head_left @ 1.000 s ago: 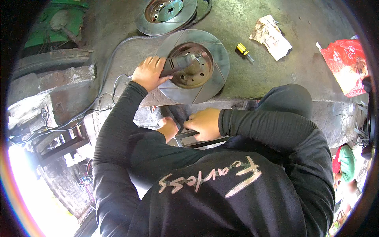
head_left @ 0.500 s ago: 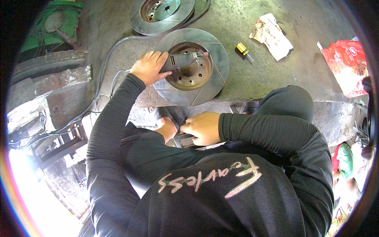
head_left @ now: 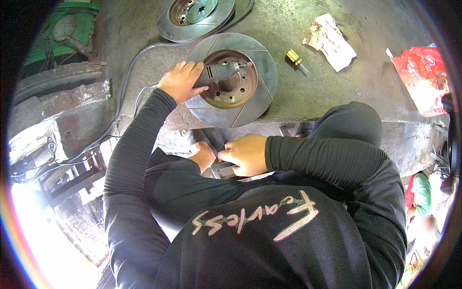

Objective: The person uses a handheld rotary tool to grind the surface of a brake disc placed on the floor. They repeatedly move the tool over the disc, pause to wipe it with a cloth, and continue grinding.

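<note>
My left hand (head_left: pixel 182 81) is wrapped around a dark rotary tool (head_left: pixel 217 73), a corded hand grinder with a small reddish tip. The tool lies across the rusty centre of a slotted brake disc (head_left: pixel 262 101), with its tip close to the inner wall of the hub; whether they touch I cannot tell. My right hand (head_left: pixel 245 155) rests low in front of my lap, fingers curled beside a grey metal frame (head_left: pixel 225 171). Whatever it may hold is hidden. A bare foot (head_left: pixel 202 156) shows just left of that hand.
Another brake disc (head_left: pixel 166 25) lies at the far left, beside a dark hose (head_left: pixel 126 82). To the right are a yellow-handled screwdriver (head_left: pixel 294 58), a stained paper (head_left: pixel 332 43) and a red plastic bag (head_left: pixel 418 77). Another person (head_left: pixel 422 195) is at the lower right edge.
</note>
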`<state>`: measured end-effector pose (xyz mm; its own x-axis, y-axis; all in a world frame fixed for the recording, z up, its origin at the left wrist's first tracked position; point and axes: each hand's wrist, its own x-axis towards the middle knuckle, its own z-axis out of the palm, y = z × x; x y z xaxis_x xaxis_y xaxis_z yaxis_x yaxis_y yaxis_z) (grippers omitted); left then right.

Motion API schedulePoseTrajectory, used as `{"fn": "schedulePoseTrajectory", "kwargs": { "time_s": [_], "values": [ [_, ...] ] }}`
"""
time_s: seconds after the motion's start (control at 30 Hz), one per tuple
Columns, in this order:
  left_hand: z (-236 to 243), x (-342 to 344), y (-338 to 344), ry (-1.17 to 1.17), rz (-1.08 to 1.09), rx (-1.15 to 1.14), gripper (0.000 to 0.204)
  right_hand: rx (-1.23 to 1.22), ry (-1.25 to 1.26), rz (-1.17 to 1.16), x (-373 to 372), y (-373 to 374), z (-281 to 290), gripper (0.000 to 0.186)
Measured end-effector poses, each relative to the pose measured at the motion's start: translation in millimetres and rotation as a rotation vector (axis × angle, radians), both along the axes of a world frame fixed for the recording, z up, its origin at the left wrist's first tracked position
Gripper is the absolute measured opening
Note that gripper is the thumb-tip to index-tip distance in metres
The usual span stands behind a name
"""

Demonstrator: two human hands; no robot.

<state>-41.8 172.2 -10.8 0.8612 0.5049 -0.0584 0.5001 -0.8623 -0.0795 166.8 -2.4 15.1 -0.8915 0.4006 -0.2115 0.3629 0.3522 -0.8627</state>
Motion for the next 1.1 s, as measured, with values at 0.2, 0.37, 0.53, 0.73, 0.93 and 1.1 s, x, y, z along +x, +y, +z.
{"fn": "schedulePoseTrajectory", "kwargs": {
  "time_s": [0.2, 0.37, 0.53, 0.73, 0.93, 1.1],
  "values": [
    [-1.8, 0.3, -8.3, 0.025, -0.048, -0.037, 0.064, 0.001, -0.011, 0.018, 0.0, 2.1, 2.4, 0.037],
    [1.7, 3.8, -5.0, 0.043, 0.002, -0.025, 0.063, 0.004, -0.003, 0.004, 0.0, 1.0, 1.5, 0.037],
    [-0.4, 0.3, -6.4, 0.028, -0.060, -0.048, 0.064, 0.019, 0.016, -0.007, 0.4, 0.6, -0.1, 0.036],
    [4.8, 2.8, -5.5, 0.088, 0.006, -0.132, 0.067, 0.028, 0.021, -0.011, 0.1, 0.5, 0.2, 0.035],
    [5.6, -1.6, -6.9, 0.036, -0.107, -0.109, 0.062, 0.033, 0.022, -0.008, -0.2, -0.7, -3.0, 0.035],
    [6.4, 0.5, -4.4, 0.054, -0.064, -0.135, 0.062, 0.026, 0.008, 0.019, -0.7, 2.0, -0.4, 0.035]
  ]
}}
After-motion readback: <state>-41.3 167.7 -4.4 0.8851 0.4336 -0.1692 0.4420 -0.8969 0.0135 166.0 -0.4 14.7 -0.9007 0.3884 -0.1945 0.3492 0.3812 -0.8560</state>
